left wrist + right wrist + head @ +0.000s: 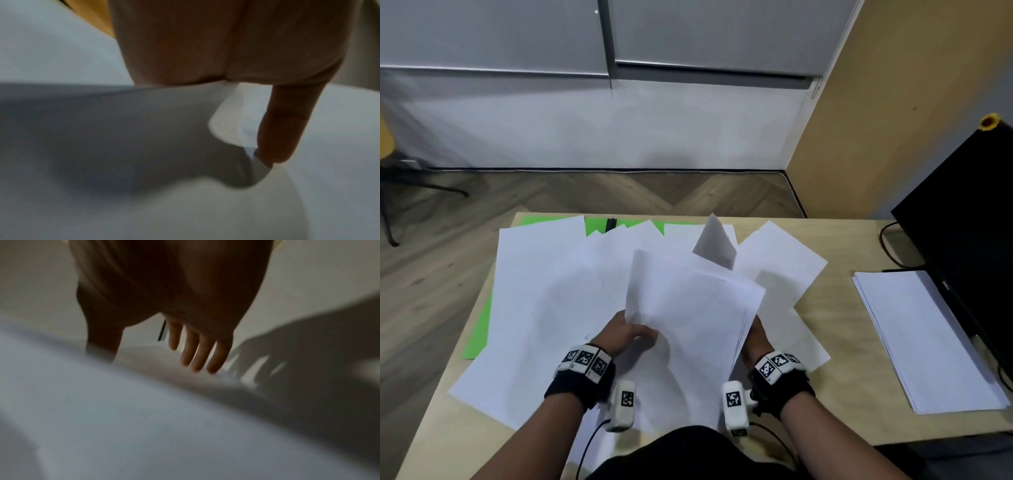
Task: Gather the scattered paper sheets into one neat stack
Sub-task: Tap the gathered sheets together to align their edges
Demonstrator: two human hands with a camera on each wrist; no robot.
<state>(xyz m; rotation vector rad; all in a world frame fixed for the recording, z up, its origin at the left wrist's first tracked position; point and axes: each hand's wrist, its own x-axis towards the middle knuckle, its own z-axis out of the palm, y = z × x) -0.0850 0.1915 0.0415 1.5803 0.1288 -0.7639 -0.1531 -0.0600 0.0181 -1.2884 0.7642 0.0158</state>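
white paper everywhere: from the head view, a lifted bundle of sheets sits between the two hands, raised off the loose sheets that fan out over the wooden desk. the left hand grips the bundle's near left corner, thumb over the top. the right hand is at the bundle's right edge, mostly hidden behind it, so its hold isn't clear here. the bundle's long axis runs away from the person, tilted slightly right, and both hands are about equally near it. more strays lie beyond and right of the bundle, one corner curling up. a green sheet peeks out left of the bundle, a finished-looking side stack lies well to its right by a dark monitor, and past the desk there is herringbone floor and a grey wall.

left wrist view: blurred, but the thumb presses down on a paper edge, pinching it.

right wrist view: fingers hang straight and together beside pale paper; whether they clamp anything, i can't tell.

judgement: squaring this bundle comes next.
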